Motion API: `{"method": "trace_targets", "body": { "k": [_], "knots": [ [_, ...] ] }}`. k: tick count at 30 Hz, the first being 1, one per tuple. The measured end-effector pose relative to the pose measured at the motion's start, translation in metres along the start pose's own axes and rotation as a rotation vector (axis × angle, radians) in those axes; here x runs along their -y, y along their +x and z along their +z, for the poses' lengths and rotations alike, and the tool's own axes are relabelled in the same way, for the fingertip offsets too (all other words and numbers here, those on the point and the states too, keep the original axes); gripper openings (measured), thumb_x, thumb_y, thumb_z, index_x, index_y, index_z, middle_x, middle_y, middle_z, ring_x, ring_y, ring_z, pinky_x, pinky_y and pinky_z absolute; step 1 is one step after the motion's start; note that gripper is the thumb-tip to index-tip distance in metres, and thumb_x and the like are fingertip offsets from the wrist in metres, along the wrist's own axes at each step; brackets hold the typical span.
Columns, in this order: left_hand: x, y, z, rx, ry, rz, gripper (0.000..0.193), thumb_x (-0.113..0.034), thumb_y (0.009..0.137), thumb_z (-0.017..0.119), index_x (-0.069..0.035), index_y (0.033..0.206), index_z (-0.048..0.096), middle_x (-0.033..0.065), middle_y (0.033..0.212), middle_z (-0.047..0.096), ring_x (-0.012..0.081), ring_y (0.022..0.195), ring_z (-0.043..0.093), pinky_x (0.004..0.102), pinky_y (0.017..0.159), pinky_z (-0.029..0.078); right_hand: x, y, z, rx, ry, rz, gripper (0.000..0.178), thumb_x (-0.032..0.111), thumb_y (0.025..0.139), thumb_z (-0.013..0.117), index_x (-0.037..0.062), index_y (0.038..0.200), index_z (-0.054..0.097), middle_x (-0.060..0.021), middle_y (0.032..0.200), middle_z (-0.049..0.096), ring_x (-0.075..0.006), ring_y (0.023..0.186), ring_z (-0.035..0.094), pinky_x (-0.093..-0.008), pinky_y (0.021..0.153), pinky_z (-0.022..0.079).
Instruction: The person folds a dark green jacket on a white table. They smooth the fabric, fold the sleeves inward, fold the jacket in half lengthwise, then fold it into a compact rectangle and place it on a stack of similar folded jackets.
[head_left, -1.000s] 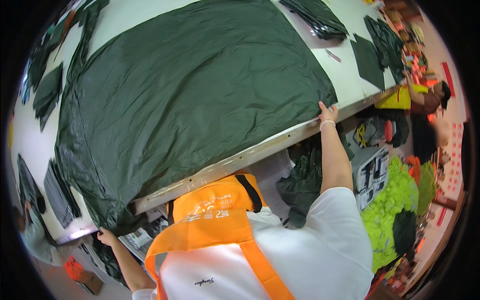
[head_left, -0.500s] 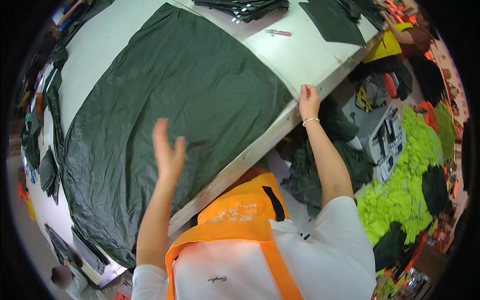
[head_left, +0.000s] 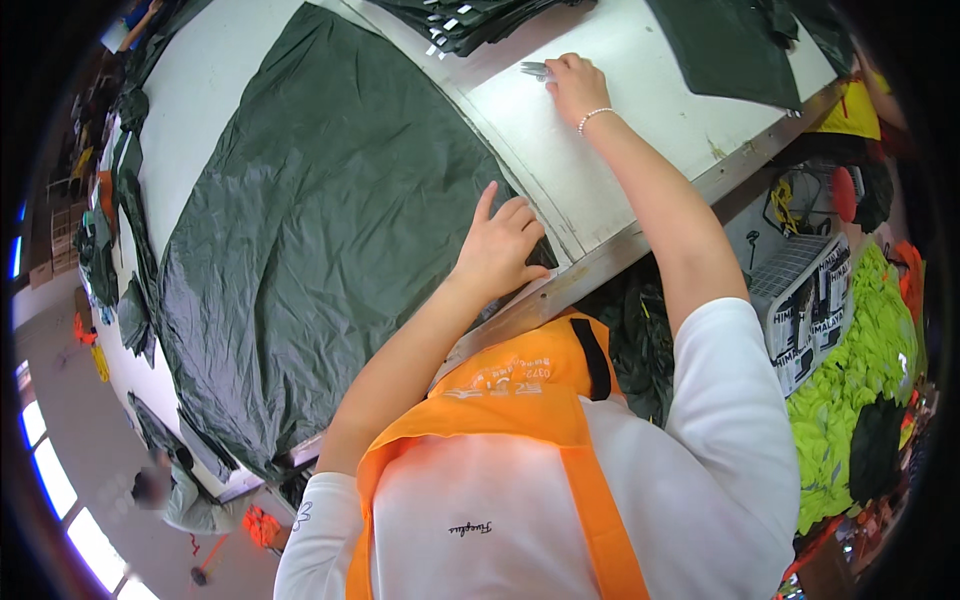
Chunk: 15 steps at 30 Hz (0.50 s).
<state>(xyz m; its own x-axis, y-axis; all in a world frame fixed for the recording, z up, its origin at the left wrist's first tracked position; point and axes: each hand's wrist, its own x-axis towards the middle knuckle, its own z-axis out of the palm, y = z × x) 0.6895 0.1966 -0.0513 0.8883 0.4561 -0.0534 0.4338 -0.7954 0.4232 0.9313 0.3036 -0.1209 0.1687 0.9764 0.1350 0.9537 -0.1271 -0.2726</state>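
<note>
A large dark green sheet of thin, shiny fabric [head_left: 330,200] lies spread and wrinkled over the white table [head_left: 600,130]. My left hand [head_left: 498,240] rests on its right corner by the table's front edge, index finger and thumb stretched out, the other fingers slightly bent. Farther off to the right, my right hand [head_left: 578,88] is closed around a pair of small thread snips [head_left: 534,70] on the bare tabletop. The blades point left out of my fingers, while most of the handle is covered.
A stack of dark folded fabric [head_left: 470,20] lies at the table's far side, with a dark green piece [head_left: 735,50] to its right. Below the table edge stand a basket [head_left: 805,310] and a heap of lime-yellow fabric [head_left: 870,380]. Another person [head_left: 185,495] is at the lower left.
My right hand has left the fabric's corner at the table edge, reached away from me and taken hold of the snips. My left hand has moved right, onto that corner.
</note>
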Motion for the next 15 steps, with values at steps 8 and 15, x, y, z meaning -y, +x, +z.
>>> {"method": "trace_targets", "body": {
  "k": [8,15],
  "knots": [
    [0.009,-0.021,0.006,-0.241,-0.013,-0.033,0.024,-0.021,0.061,0.076,-0.011,0.071,0.056,0.0004,0.077,0.054,0.0192,0.093,0.054,0.0511,0.105,0.026,0.031,-0.103,-0.027,0.383,0.781,0.192,0.037,0.028,0.076,0.071,0.0012,0.096,0.057,-0.0056,0.071,0.052,-0.0165,0.063,0.052,-0.0298,0.059,0.044],
    [0.009,-0.039,0.005,-0.399,0.095,-0.102,0.022,-0.015,0.059,0.075,-0.014,0.073,0.057,-0.0021,0.078,0.056,0.0175,0.089,0.054,0.0437,0.096,0.030,0.058,-0.179,-0.023,0.779,1.122,0.415,0.016,0.011,0.081,0.068,-0.0010,0.091,0.065,0.0028,0.066,0.056,-0.0034,0.062,0.046,-0.0207,0.055,0.038]
  ]
}}
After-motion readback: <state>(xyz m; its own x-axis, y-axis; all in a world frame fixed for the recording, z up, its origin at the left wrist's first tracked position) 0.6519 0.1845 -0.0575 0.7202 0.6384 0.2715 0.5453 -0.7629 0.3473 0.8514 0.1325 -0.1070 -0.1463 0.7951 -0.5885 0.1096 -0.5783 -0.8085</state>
